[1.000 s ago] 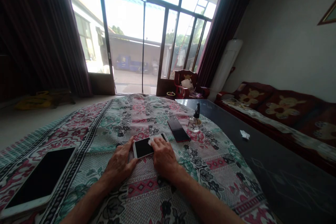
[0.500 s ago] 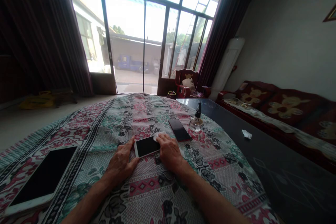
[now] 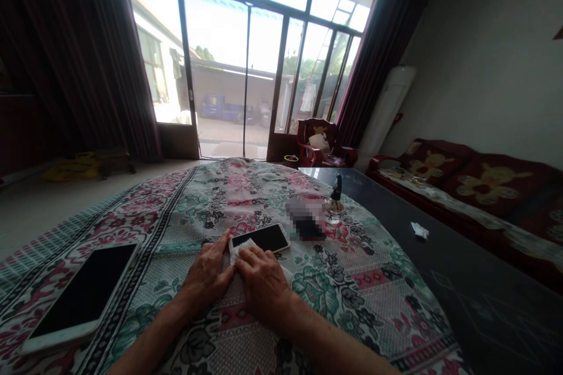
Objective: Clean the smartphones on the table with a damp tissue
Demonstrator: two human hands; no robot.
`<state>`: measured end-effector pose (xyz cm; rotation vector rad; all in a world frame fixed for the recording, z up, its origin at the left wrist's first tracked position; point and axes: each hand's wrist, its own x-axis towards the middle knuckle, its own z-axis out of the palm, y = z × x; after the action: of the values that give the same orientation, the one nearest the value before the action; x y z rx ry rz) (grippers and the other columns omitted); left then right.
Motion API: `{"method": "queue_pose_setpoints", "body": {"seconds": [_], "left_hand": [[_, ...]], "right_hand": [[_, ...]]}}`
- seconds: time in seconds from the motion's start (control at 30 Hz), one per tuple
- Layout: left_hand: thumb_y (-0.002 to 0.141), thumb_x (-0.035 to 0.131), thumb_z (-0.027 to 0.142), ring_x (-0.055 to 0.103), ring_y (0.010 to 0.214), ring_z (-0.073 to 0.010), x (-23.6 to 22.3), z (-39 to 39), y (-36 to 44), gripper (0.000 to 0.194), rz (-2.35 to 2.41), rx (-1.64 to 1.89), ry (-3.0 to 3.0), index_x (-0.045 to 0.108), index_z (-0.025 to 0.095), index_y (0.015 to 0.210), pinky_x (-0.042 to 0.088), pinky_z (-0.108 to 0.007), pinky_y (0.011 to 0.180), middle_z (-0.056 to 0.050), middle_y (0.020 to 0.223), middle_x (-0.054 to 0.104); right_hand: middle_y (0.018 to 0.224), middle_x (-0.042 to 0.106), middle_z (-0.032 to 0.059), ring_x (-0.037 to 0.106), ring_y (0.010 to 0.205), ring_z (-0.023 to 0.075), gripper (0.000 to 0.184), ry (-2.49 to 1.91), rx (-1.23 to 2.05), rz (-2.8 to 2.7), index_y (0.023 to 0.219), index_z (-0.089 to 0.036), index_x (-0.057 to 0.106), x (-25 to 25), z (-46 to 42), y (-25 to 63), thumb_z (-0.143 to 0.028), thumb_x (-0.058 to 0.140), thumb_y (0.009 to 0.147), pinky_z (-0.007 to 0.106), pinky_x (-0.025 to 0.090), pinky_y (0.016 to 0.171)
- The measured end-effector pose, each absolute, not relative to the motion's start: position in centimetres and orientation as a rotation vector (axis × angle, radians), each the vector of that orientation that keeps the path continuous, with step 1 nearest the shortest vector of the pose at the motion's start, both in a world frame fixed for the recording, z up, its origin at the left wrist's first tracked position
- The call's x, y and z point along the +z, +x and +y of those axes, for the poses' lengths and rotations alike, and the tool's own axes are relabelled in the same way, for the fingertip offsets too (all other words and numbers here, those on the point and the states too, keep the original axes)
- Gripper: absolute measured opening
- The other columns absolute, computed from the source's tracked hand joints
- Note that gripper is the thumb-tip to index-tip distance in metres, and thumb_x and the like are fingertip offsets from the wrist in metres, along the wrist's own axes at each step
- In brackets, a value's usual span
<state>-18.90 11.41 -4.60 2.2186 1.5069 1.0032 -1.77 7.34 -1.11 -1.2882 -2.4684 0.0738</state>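
A white smartphone (image 3: 266,238) with a dark screen lies flat on the patterned cloth in front of me. My left hand (image 3: 209,269) grips its left end, thumb at the near edge and fingers at the far side. Under the fingers of my right hand (image 3: 264,278) is a crumpled white tissue (image 3: 240,251), pressed on the screen's near left part. Those fingers hide some of the phone. To the right sits a dark phone (image 3: 310,227), partly blurred out by pixels. Behind it stands a clear spray bottle (image 3: 335,208) with a black top.
A large white tablet (image 3: 83,290) rests at the left on the floral tablecloth (image 3: 352,281). On the dark table (image 3: 457,269) at the right is a crumpled white paper (image 3: 420,231). A red sofa (image 3: 479,179) and a chair (image 3: 319,140) stand beyond, before glass doors.
My right hand has slid left with the tissue, from the phone's right end to its left part. The screen's right end now shows. My left hand keeps its hold on the phone.
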Motion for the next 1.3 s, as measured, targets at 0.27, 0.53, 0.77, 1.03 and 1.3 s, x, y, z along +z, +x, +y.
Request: {"method": "queue_pose_setpoints", "body": {"seconds": [0.27, 0.53, 0.77, 1.03, 1.3], "left_hand": [[0.074, 0.055, 0.026, 0.052, 0.119, -0.028, -4.3, 11.2, -18.8, 0.073, 1.509, 1.007, 2.187, 0.037, 0.014, 0.144, 0.043, -0.045, 0.103, -0.012, 0.13, 0.06], [0.075, 0.055, 0.028, 0.053, 0.119, -0.0278, -4.5, 11.3, -18.8, 0.072, 1.521, 0.988, 2.214, 0.038, 0.011, 0.143, 0.042, -0.042, 0.103, -0.013, 0.132, 0.059], [0.077, 0.054, 0.03, 0.051, 0.121, -0.0285, -4.3, 11.3, -19.0, 0.069, 1.524, 0.954, 2.236, 0.039, 0.014, 0.142, 0.04, -0.045, 0.105, -0.013, 0.133, 0.057], [0.077, 0.053, 0.03, 0.049, 0.123, -0.0283, -4.3, 11.3, -18.9, 0.073, 1.529, 0.925, 2.225, 0.035, 0.009, 0.144, 0.039, -0.043, 0.106, -0.014, 0.134, 0.056], [0.075, 0.052, 0.032, 0.052, 0.119, -0.0287, -4.7, 11.7, -19.1, 0.071, 1.534, 0.935, 2.242, 0.039, 0.01, 0.142, 0.042, -0.043, 0.104, -0.014, 0.132, 0.058]], "right_hand": [[0.13, 0.059, 0.0082, 0.047, 0.121, 0.0234, 0.037, -1.689, -0.021, -2.243, 0.114, -0.018, 0.067, -0.5, 9.0, 3.5, -0.011, 0.043, 0.087, 0.036, 0.033, 0.103], [0.138, 0.051, 0.0111, 0.042, 0.126, 0.0286, 0.043, -1.404, -0.017, -2.436, 0.129, -0.014, 0.057, -2.1, 7.3, 0.4, -0.02, 0.049, 0.087, 0.041, 0.033, 0.105], [0.128, 0.06, 0.0062, 0.046, 0.12, 0.0238, 0.033, -1.404, 0.011, -2.349, 0.117, -0.019, 0.063, -1.4, 7.7, 1.2, -0.017, 0.046, 0.089, 0.036, 0.035, 0.101], [0.135, 0.056, 0.0076, 0.043, 0.125, 0.0255, 0.039, -1.587, -0.015, -2.271, 0.124, -0.016, 0.061, -1.3, 8.7, 2.6, -0.014, 0.042, 0.089, 0.038, 0.031, 0.104], [0.138, 0.053, 0.0065, 0.041, 0.127, 0.0252, 0.038, -1.316, 0.057, -2.454, 0.125, -0.019, 0.057, -1.6, 7.9, -1.1, -0.022, 0.046, 0.089, 0.041, 0.032, 0.101]]}}
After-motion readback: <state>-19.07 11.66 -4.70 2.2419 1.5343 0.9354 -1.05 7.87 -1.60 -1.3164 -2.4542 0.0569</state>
